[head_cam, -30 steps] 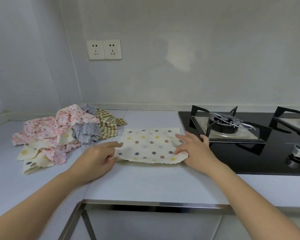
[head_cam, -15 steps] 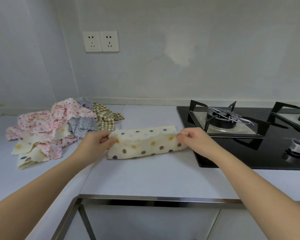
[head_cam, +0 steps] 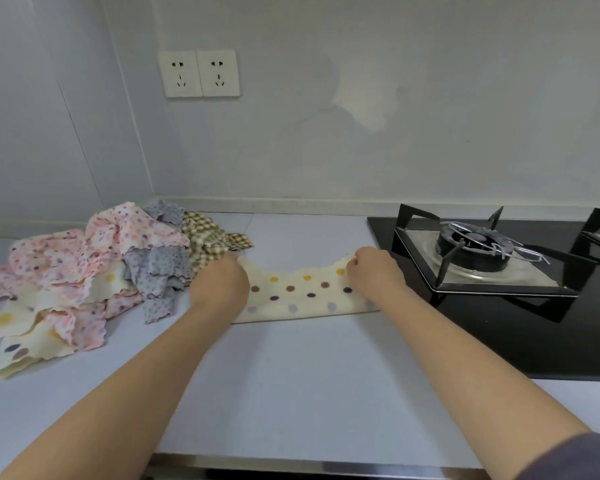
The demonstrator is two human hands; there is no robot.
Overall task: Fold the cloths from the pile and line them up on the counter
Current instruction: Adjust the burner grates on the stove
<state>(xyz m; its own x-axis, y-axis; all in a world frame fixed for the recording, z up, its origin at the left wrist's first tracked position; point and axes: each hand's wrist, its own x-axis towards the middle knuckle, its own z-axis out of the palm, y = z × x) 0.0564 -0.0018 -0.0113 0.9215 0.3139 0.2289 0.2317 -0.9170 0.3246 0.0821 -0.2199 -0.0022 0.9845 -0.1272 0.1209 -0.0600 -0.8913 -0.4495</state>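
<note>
A cream polka-dot cloth (head_cam: 302, 296), soft and wavy-edged, lies doubled into a long strip on the smooth pale counter (head_cam: 291, 375), beside the black glass hob (head_cam: 499, 306). The left hand (head_cam: 219, 287) and right hand (head_cam: 374, 271) each curl their fingers onto its far corners. A rumpled pile (head_cam: 84, 271) of floral, dotted and checked cloths sits toward the counter's left end.

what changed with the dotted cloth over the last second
The left hand and right hand pinched the near corners of the dotted cloth and carried them away from the person onto the far edge, folding it in half; they grip it there. The pile of cloths and the stove stayed put.
</note>
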